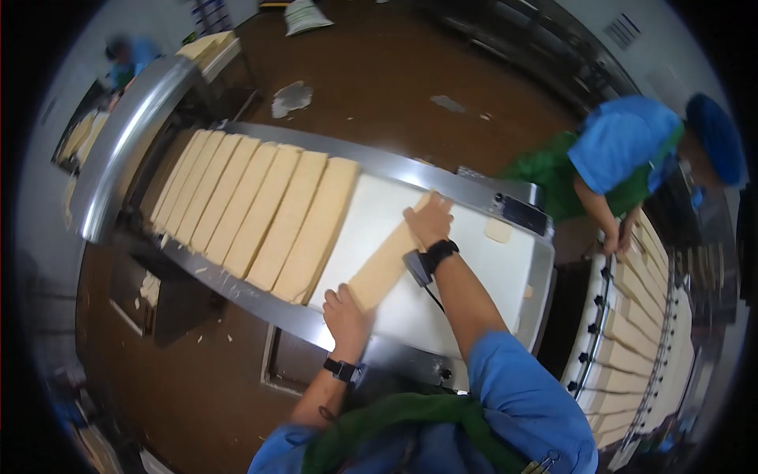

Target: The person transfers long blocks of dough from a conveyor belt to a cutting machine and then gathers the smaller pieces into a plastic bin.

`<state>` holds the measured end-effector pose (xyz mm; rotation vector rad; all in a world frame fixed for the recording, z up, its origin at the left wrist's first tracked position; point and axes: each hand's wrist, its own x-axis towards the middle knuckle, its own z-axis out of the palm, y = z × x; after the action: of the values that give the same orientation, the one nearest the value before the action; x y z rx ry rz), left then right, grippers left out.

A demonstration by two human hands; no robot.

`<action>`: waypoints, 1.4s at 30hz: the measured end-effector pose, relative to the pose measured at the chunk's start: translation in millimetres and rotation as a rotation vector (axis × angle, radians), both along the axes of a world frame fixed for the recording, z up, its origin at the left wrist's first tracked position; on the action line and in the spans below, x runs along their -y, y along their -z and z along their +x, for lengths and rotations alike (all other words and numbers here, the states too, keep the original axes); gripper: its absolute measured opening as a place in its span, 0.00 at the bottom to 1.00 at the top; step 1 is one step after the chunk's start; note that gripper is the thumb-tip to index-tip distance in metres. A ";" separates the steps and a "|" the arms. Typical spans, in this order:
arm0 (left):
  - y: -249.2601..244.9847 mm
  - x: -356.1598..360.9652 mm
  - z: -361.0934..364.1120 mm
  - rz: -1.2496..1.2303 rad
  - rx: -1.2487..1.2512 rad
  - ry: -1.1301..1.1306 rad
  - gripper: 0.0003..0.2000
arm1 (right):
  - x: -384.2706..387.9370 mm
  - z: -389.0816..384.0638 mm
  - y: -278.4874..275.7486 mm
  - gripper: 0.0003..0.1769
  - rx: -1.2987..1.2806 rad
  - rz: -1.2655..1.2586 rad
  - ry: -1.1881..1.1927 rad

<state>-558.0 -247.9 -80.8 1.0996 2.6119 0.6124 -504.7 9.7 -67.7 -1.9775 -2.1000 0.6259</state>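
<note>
On belt (482, 276), left hand (345, 310), right hand (430, 223), fingers (437, 204) clasping dough strip (385, 265)

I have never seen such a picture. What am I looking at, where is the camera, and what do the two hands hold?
This is one picture, from a camera worn on a person's head, looking down. The two bare hands are that person's own. The left hand grips the near end of a long pale slab, the right hand its far end, over a white belt in a metal frame. A row of similar slabs lies side by side further along the belt. On the right, another person in blue bends over more slabs.
</note>
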 end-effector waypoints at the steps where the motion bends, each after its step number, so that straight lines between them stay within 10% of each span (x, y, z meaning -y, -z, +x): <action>1: -7.0 -1.4 15.8 0.044 0.103 0.084 0.39 | -0.7 31.3 -6.3 0.47 0.010 -0.024 0.071; 6: -30.0 -13.7 71.7 -0.051 0.552 0.383 0.41 | -2.4 174.9 -19.6 0.52 0.029 0.043 0.371; 9: -33.1 -27.9 107.7 -0.119 0.320 0.532 0.42 | 19.6 229.4 -22.6 0.52 0.066 0.094 0.378; 14: -51.6 -32.5 182.4 0.120 0.174 0.649 0.39 | 66.4 347.6 -52.7 0.49 -0.410 0.025 0.727; 19: -95.0 -30.9 292.9 0.310 0.162 0.878 0.37 | 161.9 522.9 -82.7 0.48 -0.321 0.336 1.040; 24: -119.3 5.4 410.5 0.892 0.064 1.585 0.32 | 312.2 697.5 -134.2 0.48 -0.486 0.252 1.411; 26: -127.9 10.9 447.5 0.726 0.412 2.022 0.26 | 366.2 753.7 -125.8 0.42 -0.402 0.197 1.460; 30: -137.5 41.1 517.4 0.818 0.345 2.406 0.24 | 433.4 836.5 -93.4 0.37 -0.295 -0.002 1.310; 32: -137.3 53.8 544.8 0.490 0.238 2.754 0.21 | 439.1 861.4 -89.9 0.37 -0.156 -0.089 1.218; 40: -132.7 52.7 597.4 0.409 0.454 2.792 0.13 | 415.1 915.2 -107.7 0.35 0.083 -0.307 1.148; 42: -143.0 54.6 607.0 -0.413 0.513 2.584 0.14 | 413.5 920.8 -111.4 0.35 0.046 -0.340 1.150</action>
<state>49.0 -302.5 62.3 2.1601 -0.3338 -0.3182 416.0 -403.8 43.7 -2.8682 -0.5769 0.6668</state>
